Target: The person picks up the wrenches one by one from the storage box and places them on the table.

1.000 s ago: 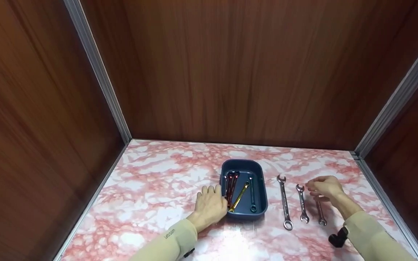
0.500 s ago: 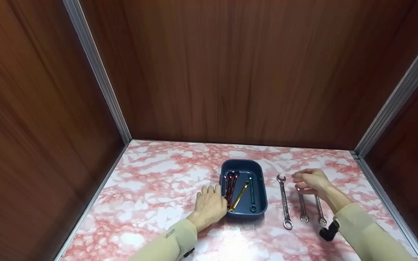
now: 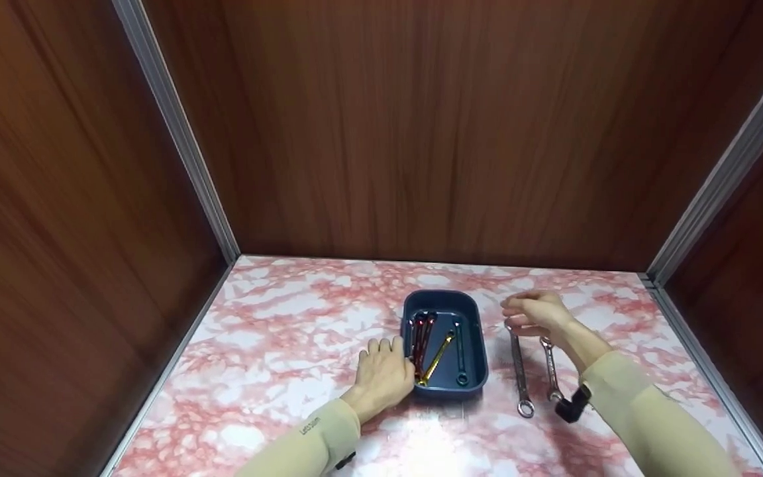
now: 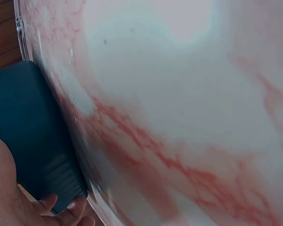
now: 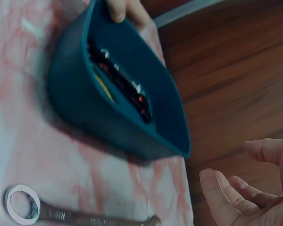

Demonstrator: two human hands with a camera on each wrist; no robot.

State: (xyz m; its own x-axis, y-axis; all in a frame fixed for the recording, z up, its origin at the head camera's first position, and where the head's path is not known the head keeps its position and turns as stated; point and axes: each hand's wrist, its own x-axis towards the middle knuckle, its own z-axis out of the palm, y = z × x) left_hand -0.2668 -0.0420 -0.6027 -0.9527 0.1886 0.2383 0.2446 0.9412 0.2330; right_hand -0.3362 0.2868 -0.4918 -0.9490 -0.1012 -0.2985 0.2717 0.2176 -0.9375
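Observation:
My left hand (image 3: pixel 381 377) grips the left wall of a dark blue plastic bin (image 3: pixel 449 392). Its thumb hooks over the rim in the right wrist view, while fingertips (image 4: pixel 68 209) lie against the outside in the left wrist view. Inside the bin are dark red wrenches (image 3: pixel 426 344), a gold wrench (image 3: pixel 438 358) and a green wrench (image 3: pixel 461 354). My right hand (image 3: pixel 535 313) hovers with nothing in it, fingers and thumb apart, over the upper end of a large silver combination wrench (image 3: pixel 520 377). That wrench's ring end (image 5: pixel 22 205) shows in the right wrist view.
Right of the large wrench lies a smaller silver open-end wrench (image 3: pixel 551 368), partly covered by the right wrist camera (image 3: pixel 573 404). Another wrench beyond it is hidden by the sleeve. Wood-grain panels (image 3: pixel 381 132) enclose the marbled table (image 3: pixel 275 358) at the back and sides.
My right hand has moved left and away from me, from above the rightmost wrench past the middle one to the large wrench. The left hand and the bin have stayed put.

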